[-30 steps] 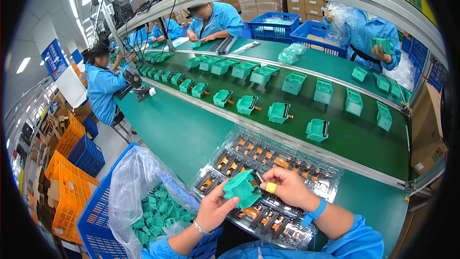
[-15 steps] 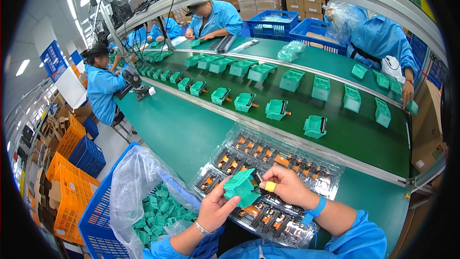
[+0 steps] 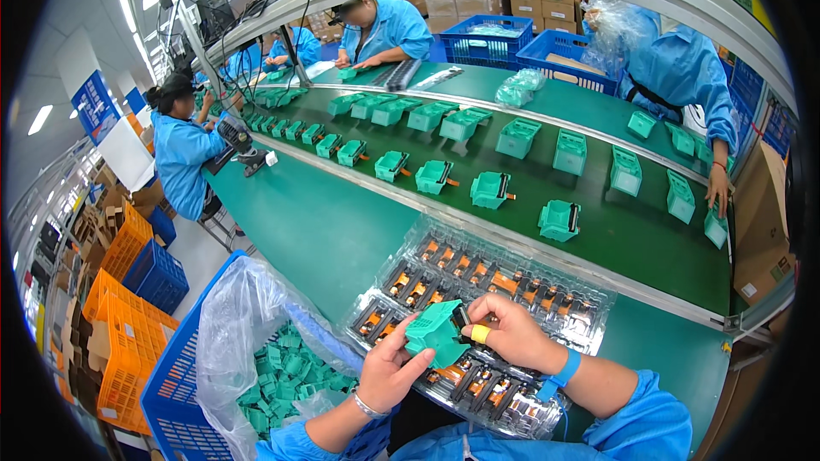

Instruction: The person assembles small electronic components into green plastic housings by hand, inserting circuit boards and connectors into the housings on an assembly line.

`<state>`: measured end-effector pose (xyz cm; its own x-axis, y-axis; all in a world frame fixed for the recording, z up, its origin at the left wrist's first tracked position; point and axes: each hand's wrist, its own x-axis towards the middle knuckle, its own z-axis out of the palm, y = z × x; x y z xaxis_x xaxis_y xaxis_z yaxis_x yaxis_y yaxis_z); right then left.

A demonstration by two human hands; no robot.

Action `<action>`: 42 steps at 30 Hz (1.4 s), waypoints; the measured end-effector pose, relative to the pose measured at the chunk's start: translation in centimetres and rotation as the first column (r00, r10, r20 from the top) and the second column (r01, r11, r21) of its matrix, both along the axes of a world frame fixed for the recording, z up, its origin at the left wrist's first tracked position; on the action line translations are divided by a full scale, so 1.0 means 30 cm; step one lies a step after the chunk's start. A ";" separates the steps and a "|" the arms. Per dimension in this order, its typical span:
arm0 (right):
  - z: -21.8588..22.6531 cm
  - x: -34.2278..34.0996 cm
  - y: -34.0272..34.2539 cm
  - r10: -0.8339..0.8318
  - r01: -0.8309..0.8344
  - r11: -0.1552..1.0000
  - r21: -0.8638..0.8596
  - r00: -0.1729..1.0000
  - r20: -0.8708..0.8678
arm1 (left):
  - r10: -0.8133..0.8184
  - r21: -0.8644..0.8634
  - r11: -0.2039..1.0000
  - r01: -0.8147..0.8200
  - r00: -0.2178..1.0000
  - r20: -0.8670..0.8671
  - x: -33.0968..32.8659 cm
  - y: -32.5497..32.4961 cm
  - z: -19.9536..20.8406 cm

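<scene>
My left hand (image 3: 389,378) grips a green plastic housing (image 3: 436,333) from its left side, thumb below and fingers behind. On the housing's right edge, the fingers of my right hand (image 3: 511,331) pinch a small black part (image 3: 461,317), mostly covered by the fingertips. A yellow band wraps one right finger, and a blue strap circles that wrist. Both hands hover over a clear plastic tray (image 3: 589,324), whose pockets hold black parts with orange flat cables (image 3: 416,294).
A blue crate (image 3: 171,376) lined with clear plastic holds many green housings (image 3: 286,371) at my left. Beyond the tray, a dark green conveyor (image 3: 632,243) carries rows of housings behind a metal rail. Co-workers sit across and to the left; one person's hand (image 3: 717,192) is at the far right.
The green housing has turned slightly in my hands, which stay in nearly the same place. Housings on the conveyor have shifted a little left. The far-right co-worker's hand has lowered a housing onto the belt.
</scene>
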<state>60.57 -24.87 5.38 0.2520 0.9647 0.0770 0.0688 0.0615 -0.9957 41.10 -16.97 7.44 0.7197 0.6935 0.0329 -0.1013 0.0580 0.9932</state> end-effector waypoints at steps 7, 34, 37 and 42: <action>0.033 0.012 -0.009 0.051 -0.057 0.996 -0.063 0.994 -0.092 | -0.022 0.108 0.994 0.025 0.999 -0.032 -0.005 -0.013 0.000; 0.083 0.535 -0.370 -0.690 0.572 0.721 0.390 0.550 0.470 | 0.178 0.123 0.973 -0.196 0.973 0.144 -0.003 0.007 -0.038; -0.013 0.740 -0.432 -0.750 0.753 0.649 -0.106 0.657 0.079 | 0.249 0.117 0.958 -0.261 0.963 0.107 -0.059 0.039 -0.037; -0.120 0.829 -0.389 -0.779 0.705 0.591 -0.392 0.624 -0.052 | 0.425 0.184 0.896 -0.403 0.899 -0.102 -0.286 0.126 -0.058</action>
